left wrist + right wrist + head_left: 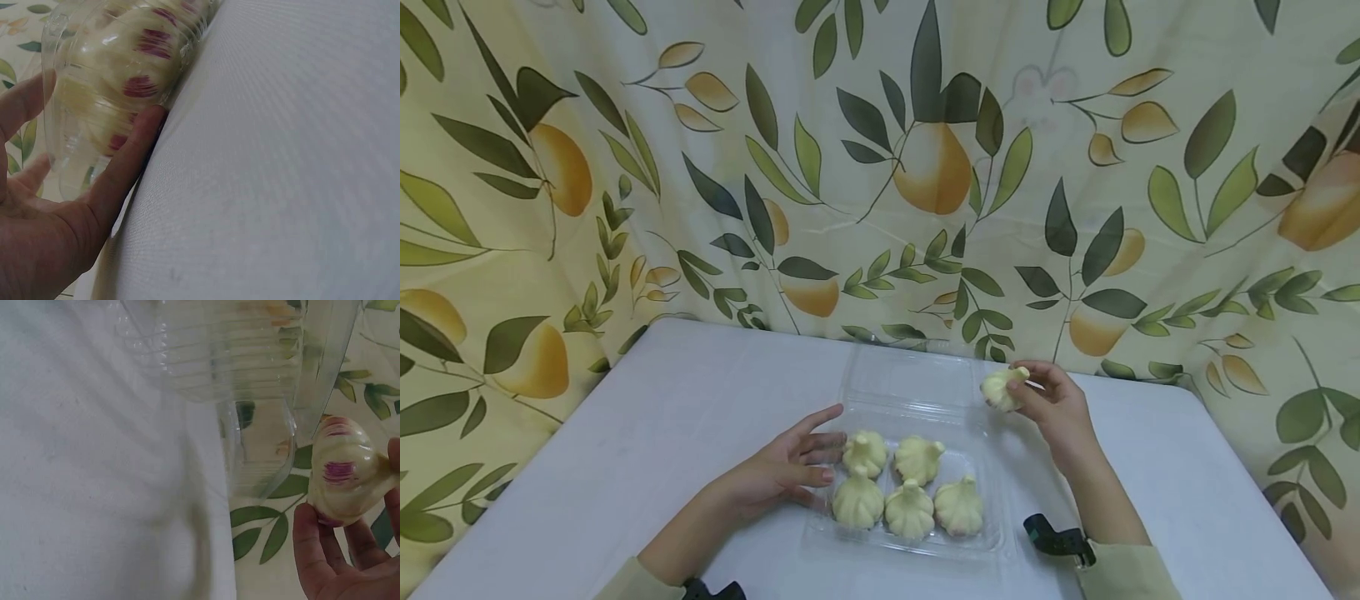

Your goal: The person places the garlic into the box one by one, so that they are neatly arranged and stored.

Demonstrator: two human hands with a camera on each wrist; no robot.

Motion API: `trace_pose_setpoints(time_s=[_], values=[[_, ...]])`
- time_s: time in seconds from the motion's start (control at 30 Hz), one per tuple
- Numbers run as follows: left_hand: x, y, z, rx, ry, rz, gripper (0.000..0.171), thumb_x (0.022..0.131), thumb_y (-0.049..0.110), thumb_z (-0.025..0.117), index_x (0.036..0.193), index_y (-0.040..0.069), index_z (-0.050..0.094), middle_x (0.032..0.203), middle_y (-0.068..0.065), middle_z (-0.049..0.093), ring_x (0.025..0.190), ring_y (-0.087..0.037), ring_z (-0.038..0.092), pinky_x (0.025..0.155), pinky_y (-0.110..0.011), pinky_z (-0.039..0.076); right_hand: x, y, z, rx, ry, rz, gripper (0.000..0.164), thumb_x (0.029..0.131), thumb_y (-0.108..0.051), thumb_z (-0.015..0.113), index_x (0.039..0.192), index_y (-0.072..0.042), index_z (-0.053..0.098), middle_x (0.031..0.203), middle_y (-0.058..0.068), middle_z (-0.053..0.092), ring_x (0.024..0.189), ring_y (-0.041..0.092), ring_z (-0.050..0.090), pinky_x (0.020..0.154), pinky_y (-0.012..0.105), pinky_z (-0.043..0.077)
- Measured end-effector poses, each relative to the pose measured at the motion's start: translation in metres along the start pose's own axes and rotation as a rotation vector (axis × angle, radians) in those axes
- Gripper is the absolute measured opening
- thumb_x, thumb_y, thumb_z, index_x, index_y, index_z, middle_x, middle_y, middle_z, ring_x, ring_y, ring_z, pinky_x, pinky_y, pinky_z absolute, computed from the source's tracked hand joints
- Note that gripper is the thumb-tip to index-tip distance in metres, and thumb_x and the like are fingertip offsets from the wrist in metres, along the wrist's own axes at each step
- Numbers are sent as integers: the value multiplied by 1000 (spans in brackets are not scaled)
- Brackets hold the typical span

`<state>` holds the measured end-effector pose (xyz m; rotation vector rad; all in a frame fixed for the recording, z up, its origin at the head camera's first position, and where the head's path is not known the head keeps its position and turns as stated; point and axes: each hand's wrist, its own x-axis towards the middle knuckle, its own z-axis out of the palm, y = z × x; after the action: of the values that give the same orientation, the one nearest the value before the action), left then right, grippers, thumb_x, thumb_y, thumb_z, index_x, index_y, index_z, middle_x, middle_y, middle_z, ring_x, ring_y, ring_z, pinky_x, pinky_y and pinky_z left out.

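My right hand (1060,406) pinches a garlic bulb (1000,389) between thumb and fingers, above the back right of a clear plastic clamshell box (992,500). In the right wrist view that garlic bulb (340,472) is pale and glossy, with purple streaks. My left hand (782,467) touches the box's left side with its fingers spread and fairly straight. Inside the box's base sit several more pale bulbs, among them a front middle bulb (910,510) and a back right bulb (917,460). The left wrist view shows purple-streaked bulbs (134,56) through the box wall.
The box's lid (910,375) lies folded back toward the table's far edge. A white cloth covers the table (715,400). Behind it hangs a curtain (865,250) printed with fruit and leaves. Black devices (1056,537) are strapped at both wrists.
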<state>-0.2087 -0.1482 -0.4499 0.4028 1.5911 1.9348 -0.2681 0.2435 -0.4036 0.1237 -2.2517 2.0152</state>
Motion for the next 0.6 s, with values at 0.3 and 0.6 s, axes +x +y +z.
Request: trace_pose_setpoints(time_s=[0.3, 0.6], values=[[1, 0, 0, -2, -4, 4, 86, 95, 6, 65, 160, 30, 15, 163, -22, 17, 146, -40, 28, 89, -55, 54, -8, -10, 11, -150, -95, -59, 38, 95, -18, 70, 124, 2, 55, 125, -1, 59, 112, 7, 58, 82, 20, 55], [0, 0, 0, -1, -2, -1, 86, 95, 6, 65, 161, 28, 15, 163, -23, 16, 145, -40, 29, 89, -55, 54, -9, -11, 17, -291, -169, -105, 34, 94, -25, 71, 120, -5, 61, 129, 9, 61, 119, 24, 55, 86, 22, 52]])
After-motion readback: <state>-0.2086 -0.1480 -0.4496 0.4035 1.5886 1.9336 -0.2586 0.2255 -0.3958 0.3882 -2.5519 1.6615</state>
